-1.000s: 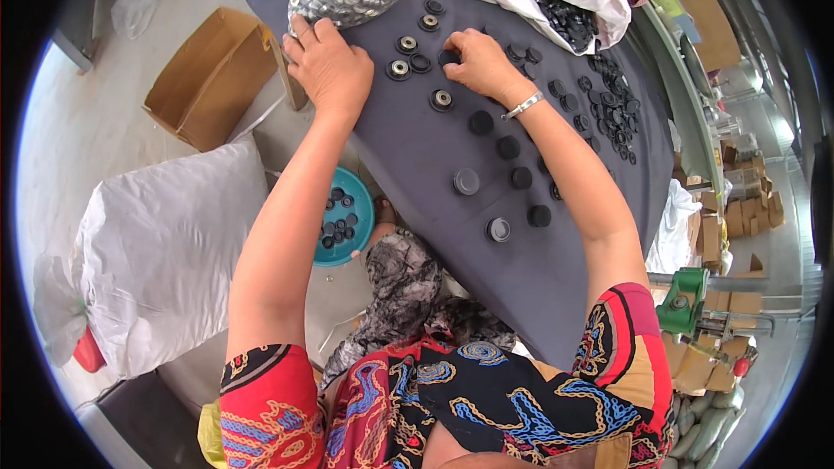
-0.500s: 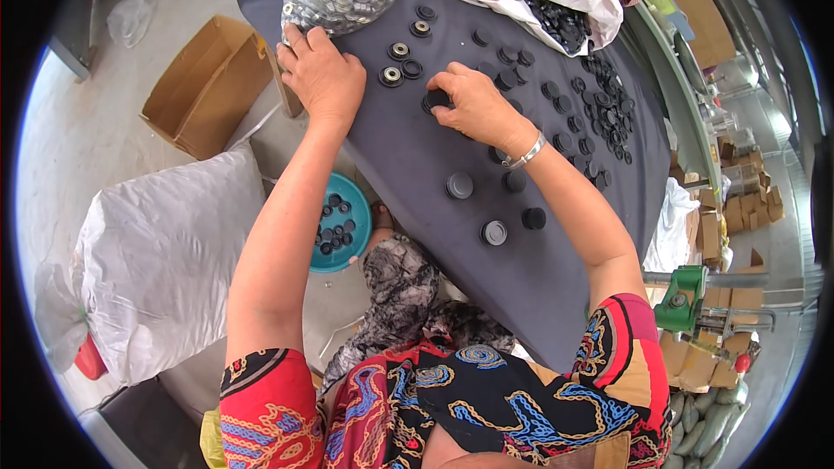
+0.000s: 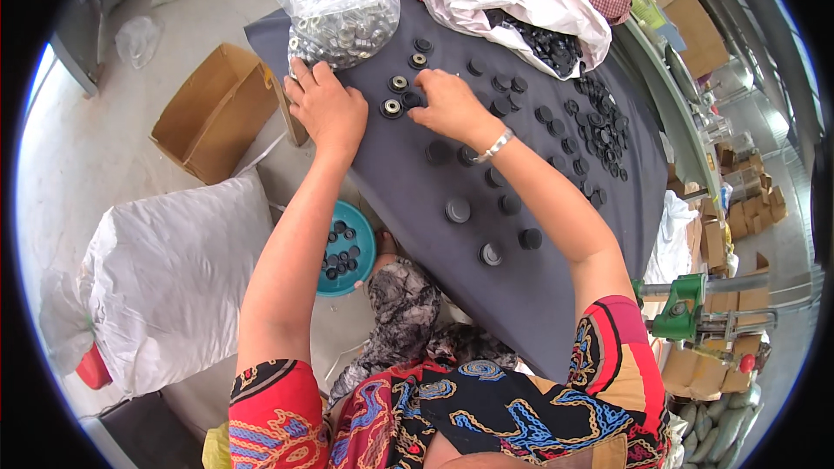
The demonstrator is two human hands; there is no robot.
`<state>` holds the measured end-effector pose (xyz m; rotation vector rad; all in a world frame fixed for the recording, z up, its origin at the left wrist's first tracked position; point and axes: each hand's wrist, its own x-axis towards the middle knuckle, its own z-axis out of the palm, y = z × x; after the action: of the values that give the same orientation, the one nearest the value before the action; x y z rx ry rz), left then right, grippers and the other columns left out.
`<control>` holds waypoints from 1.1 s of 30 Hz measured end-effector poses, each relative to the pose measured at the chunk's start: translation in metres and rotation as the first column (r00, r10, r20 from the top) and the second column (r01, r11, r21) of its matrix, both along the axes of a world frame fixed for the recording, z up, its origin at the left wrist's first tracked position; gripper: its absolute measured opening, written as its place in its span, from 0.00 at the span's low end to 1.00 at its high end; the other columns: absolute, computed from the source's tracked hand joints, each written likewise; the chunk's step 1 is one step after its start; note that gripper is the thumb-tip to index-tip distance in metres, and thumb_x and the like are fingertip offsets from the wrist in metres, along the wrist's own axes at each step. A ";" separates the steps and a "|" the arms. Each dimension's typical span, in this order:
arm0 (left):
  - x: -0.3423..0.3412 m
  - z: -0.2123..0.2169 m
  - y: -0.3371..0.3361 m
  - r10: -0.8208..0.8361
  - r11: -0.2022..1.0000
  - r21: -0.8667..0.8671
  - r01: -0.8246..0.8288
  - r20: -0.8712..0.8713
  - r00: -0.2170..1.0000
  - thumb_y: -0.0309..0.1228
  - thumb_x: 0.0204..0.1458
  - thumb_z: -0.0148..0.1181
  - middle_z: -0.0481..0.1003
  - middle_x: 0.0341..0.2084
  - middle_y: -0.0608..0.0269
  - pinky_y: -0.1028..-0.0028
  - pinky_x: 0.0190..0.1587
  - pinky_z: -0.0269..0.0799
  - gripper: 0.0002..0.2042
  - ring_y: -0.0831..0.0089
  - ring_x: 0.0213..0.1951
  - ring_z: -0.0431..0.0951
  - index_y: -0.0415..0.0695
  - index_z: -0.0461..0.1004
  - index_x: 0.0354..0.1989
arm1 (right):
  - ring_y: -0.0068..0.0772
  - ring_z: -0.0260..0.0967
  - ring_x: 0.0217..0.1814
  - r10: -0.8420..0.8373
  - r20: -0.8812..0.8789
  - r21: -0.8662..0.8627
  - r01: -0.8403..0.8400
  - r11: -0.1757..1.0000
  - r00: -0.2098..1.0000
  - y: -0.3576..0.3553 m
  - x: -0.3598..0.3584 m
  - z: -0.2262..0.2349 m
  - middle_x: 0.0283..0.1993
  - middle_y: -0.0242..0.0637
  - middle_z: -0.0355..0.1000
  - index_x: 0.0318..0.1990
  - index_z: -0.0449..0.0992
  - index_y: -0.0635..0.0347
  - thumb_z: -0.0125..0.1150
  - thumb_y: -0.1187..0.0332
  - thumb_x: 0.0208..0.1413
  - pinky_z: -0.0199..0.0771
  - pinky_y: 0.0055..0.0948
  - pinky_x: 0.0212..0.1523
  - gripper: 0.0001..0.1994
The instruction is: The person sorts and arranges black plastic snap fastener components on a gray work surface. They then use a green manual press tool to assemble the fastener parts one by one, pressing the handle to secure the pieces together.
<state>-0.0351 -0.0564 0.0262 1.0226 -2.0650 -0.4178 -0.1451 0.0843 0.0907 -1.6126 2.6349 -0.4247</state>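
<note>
On the dark cloth-covered table, my right hand closes its thumb and fingers around the edge of a small round black cap. Left of that cap is another black cap with a metal ring-shaped insert; a similar metal insert sits just beyond. My left hand lies by the table's left edge, fingers spread and nothing visible in it. Its fingertips are close to a clear plastic bag full of small metal parts. A stacked-looking black cap stands nearer to me.
Loose black caps cover the table's right side. A white sack of black parts lies at the far end. Beside the table are a cardboard box, a teal basin holding caps, and a large white sack. A green clamp-like device stands right.
My right hand has let go of the black cap it held and moved left to the cap beside the metal inserts. My left hand stays near the bag. The whole view has shifted slightly.
</note>
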 end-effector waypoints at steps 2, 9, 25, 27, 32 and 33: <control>0.001 -0.001 0.001 0.003 1.000 -0.005 -0.003 0.000 1.000 0.28 0.45 0.56 0.54 0.64 0.36 0.41 0.56 0.59 0.19 0.32 0.63 0.55 0.35 0.66 0.47 | 0.51 0.70 0.46 -0.013 0.015 0.036 0.012 0.999 1.000 -0.010 -0.003 -0.010 0.39 0.51 0.72 0.42 0.73 0.69 0.67 0.64 0.44 0.70 0.41 0.49 0.20; 0.001 0.001 0.000 -0.004 1.000 0.006 0.004 -0.001 1.000 0.28 0.44 0.57 0.53 0.64 0.36 0.41 0.56 0.59 0.20 0.33 0.63 0.55 0.35 0.65 0.47 | 0.50 0.72 0.41 0.030 0.045 -0.147 -0.023 0.989 0.999 -0.008 -0.011 -0.019 0.39 0.50 0.72 0.40 0.73 0.68 0.65 0.67 0.44 0.72 0.40 0.45 0.16; 0.002 0.000 0.000 0.003 1.000 -0.001 -0.003 -0.012 1.000 0.28 0.44 0.58 0.54 0.63 0.36 0.41 0.56 0.59 0.19 0.33 0.62 0.55 0.35 0.66 0.46 | 0.45 0.71 0.40 0.132 0.147 -0.097 -0.119 0.988 0.980 -0.004 0.005 0.001 0.38 0.45 0.71 0.42 0.77 0.64 0.64 0.68 0.42 0.71 0.38 0.44 0.17; 0.001 0.000 0.000 0.005 1.000 -0.002 -0.005 -0.004 1.000 0.28 0.44 0.58 0.55 0.63 0.36 0.41 0.55 0.60 0.20 0.33 0.62 0.56 0.36 0.66 0.46 | 0.51 0.71 0.43 0.153 0.166 -0.105 -0.137 0.985 0.974 -0.013 0.014 0.001 0.41 0.49 0.72 0.40 0.78 0.65 0.63 0.67 0.43 0.71 0.41 0.47 0.16; 0.001 0.000 0.000 0.004 1.000 -0.006 -0.004 -0.009 1.000 0.28 0.43 0.58 0.55 0.63 0.36 0.41 0.56 0.60 0.20 0.33 0.62 0.55 0.36 0.66 0.46 | 0.53 0.71 0.43 0.155 0.058 -0.040 -0.152 0.987 0.986 -0.029 0.016 -0.003 0.40 0.51 0.72 0.38 0.79 0.65 0.65 0.68 0.42 0.72 0.43 0.46 0.14; 0.001 0.000 0.000 0.003 1.000 -0.009 -0.003 -0.012 1.000 0.28 0.43 0.58 0.55 0.63 0.36 0.41 0.56 0.60 0.20 0.33 0.62 0.55 0.36 0.66 0.46 | 0.54 0.71 0.43 0.155 0.034 -0.022 -0.154 0.988 0.987 -0.031 0.015 -0.004 0.40 0.52 0.72 0.37 0.79 0.66 0.65 0.68 0.42 0.72 0.43 0.46 0.14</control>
<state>-0.0340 -0.0559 0.0259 1.0161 -2.0527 -0.4116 -0.1296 0.0535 0.0865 -1.7819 2.4650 -0.4678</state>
